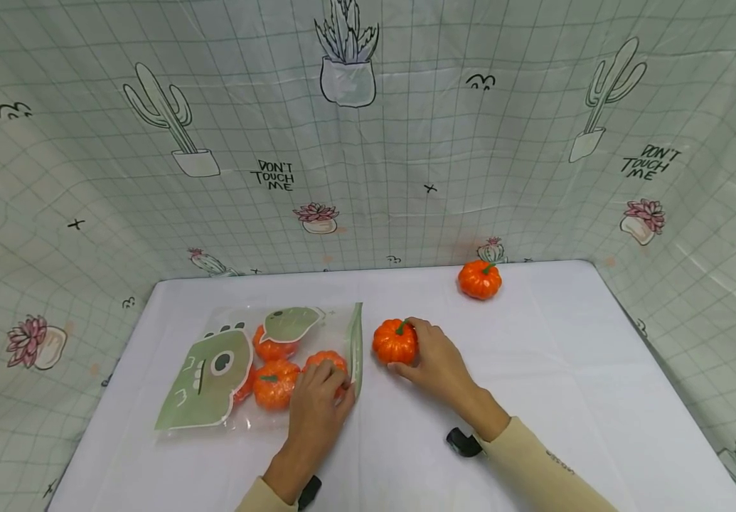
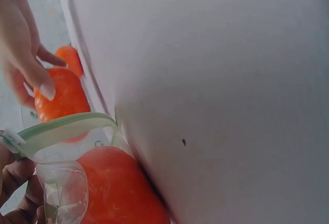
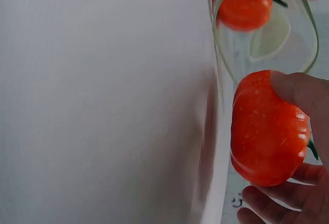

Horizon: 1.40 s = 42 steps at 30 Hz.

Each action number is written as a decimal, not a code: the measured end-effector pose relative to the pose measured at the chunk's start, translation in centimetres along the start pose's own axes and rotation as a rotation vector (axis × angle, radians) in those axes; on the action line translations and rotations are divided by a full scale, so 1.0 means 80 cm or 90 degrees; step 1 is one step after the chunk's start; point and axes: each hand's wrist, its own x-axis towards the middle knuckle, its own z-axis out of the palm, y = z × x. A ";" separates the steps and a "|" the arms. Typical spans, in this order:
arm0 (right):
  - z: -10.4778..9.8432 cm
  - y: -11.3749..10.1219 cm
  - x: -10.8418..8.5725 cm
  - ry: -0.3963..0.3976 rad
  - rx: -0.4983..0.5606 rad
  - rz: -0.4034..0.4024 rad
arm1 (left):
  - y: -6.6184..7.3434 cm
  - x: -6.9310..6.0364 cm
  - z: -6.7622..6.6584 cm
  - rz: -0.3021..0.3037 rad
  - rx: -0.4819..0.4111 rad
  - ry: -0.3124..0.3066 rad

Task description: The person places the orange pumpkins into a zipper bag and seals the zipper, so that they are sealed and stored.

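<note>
A clear zip bag (image 1: 356, 334) with green dinosaur print lies on the left of the table, several orange toy pumpkins (image 1: 276, 385) inside it. My left hand (image 1: 320, 405) pinches the upper edge of the bag's mouth, which gapes in the right wrist view. Just right of that mouth, my right hand (image 1: 438, 363) holds another toy pumpkin (image 1: 395, 343) with a green stem. In the right wrist view the thumb lies on this pumpkin (image 3: 267, 131), the other fingers on its opposite side. Inside the bag, one pumpkin (image 2: 121, 188) sits close to the mouth.
One more toy pumpkin (image 1: 479, 279) stands at the table's back edge, right of centre. The white table (image 1: 534, 355) is backed by a hanging cloth (image 1: 419, 142) with cactus prints. Dark wrist devices (image 1: 464, 442) show beside both sleeves.
</note>
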 end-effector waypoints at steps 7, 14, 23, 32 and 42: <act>0.013 -0.024 -0.002 -0.010 0.015 -0.033 | -0.001 0.000 0.002 0.013 -0.006 0.016; 0.026 -0.041 0.002 -0.009 0.018 -0.057 | -0.002 -0.001 0.004 0.020 -0.008 0.024; 0.045 -0.055 0.011 -0.010 -0.009 -0.069 | -0.004 -0.002 0.007 0.033 -0.015 0.046; 0.053 -0.054 0.011 -0.027 -0.024 -0.087 | -0.006 -0.002 0.008 0.040 -0.014 0.050; 0.046 -0.052 0.008 -0.016 -0.065 -0.060 | -0.006 -0.001 0.006 0.050 -0.010 0.055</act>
